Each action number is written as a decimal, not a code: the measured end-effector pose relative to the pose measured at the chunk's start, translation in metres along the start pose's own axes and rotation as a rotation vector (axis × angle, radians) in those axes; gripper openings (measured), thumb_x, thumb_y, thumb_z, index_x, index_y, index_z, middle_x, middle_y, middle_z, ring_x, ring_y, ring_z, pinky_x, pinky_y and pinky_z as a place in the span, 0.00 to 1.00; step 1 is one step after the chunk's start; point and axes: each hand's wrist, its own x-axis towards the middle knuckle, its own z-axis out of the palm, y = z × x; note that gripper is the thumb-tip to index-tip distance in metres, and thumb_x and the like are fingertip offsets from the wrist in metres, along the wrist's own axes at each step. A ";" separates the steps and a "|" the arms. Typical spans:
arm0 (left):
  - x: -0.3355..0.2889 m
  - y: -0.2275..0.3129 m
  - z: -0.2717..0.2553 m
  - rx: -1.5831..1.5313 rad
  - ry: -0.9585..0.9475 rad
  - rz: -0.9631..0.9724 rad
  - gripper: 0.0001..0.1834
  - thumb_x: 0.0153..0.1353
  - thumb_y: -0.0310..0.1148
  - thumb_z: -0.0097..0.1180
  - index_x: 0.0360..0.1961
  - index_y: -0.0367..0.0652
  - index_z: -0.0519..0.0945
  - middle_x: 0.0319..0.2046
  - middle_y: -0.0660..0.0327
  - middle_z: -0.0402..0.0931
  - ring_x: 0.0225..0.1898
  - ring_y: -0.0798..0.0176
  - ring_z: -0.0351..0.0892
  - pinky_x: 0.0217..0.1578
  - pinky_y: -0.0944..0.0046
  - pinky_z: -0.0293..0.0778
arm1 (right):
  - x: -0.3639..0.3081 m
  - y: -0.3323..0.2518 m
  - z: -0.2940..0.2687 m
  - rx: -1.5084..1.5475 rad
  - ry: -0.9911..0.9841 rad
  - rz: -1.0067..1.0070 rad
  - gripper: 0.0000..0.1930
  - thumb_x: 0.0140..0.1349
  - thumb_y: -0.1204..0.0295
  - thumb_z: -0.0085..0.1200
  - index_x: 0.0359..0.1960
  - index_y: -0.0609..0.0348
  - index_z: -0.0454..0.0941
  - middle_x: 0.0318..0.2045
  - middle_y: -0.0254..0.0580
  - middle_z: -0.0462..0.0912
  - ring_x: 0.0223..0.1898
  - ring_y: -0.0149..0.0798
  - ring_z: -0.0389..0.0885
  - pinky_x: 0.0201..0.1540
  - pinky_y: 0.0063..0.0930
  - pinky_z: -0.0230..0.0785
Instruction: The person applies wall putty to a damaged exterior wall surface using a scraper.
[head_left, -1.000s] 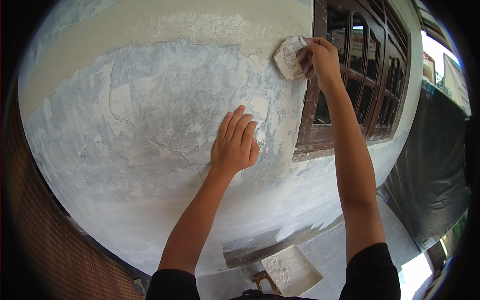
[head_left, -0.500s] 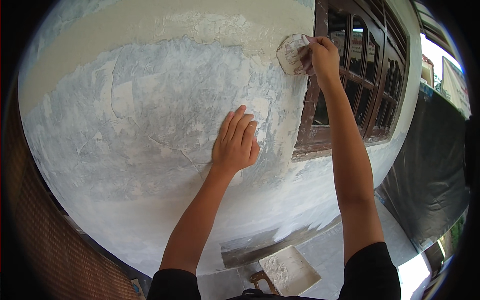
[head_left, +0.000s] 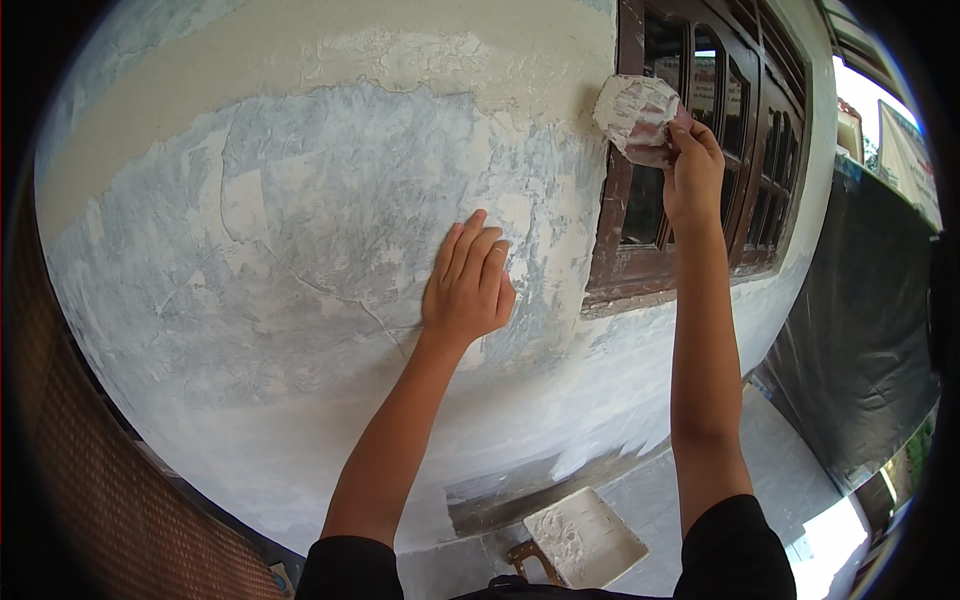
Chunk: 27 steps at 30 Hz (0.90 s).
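My left hand lies flat on the patchy grey-and-white wall, fingers stretched out, holding nothing. Up at the window's left edge, my right hand pinches a thin, flat putty spreader between thumb and fingers. Its face is turned partly towards me and carries a thick layer of off-white putty. The spreader overlaps the brown wooden window frame in view; whether its left edge touches the wall I cannot tell. A band of damp, beige putty runs across the wall above my left hand.
Below, a white tray with putty in it rests on a brown stool, mostly hidden. A dark sheet hangs at the right. Woven matting stands along the left. The window's glass panes lie right beside my right hand.
My right hand has moved right and slightly down with the spreader, away from the wall beside the frame. The spreader has turned, showing more of its putty-covered face. My left hand stays on the wall.
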 end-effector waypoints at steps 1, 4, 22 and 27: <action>0.000 0.001 0.000 0.001 -0.001 0.002 0.20 0.51 0.28 0.51 0.48 0.36 0.72 0.51 0.51 0.72 0.64 0.45 0.65 0.65 0.43 0.57 | -0.004 0.000 -0.008 0.025 0.050 -0.008 0.06 0.65 0.78 0.51 0.42 0.66 0.73 0.37 0.41 0.79 0.36 0.31 0.79 0.40 0.27 0.74; 0.002 0.002 0.001 0.002 -0.005 0.011 0.20 0.51 0.28 0.51 0.48 0.36 0.72 0.52 0.50 0.72 0.64 0.45 0.65 0.65 0.43 0.57 | -0.017 0.005 -0.031 0.075 0.134 0.008 0.05 0.65 0.78 0.52 0.41 0.64 0.72 0.36 0.40 0.79 0.36 0.30 0.79 0.40 0.26 0.74; -0.003 0.014 -0.002 0.020 -0.012 0.016 0.18 0.51 0.28 0.52 0.45 0.39 0.73 0.50 0.52 0.72 0.63 0.44 0.65 0.64 0.43 0.57 | -0.127 0.026 -0.070 0.338 -0.026 0.369 0.03 0.66 0.77 0.53 0.38 0.54 0.74 0.32 0.29 0.81 0.33 0.23 0.78 0.42 0.21 0.73; -0.064 0.072 -0.002 -0.176 -0.129 -0.021 0.17 0.49 0.26 0.53 0.44 0.39 0.74 0.49 0.53 0.73 0.60 0.45 0.68 0.60 0.44 0.61 | -0.172 0.026 -0.104 0.282 0.051 0.464 0.04 0.65 0.78 0.53 0.39 0.56 0.72 0.34 0.33 0.80 0.37 0.27 0.79 0.42 0.26 0.73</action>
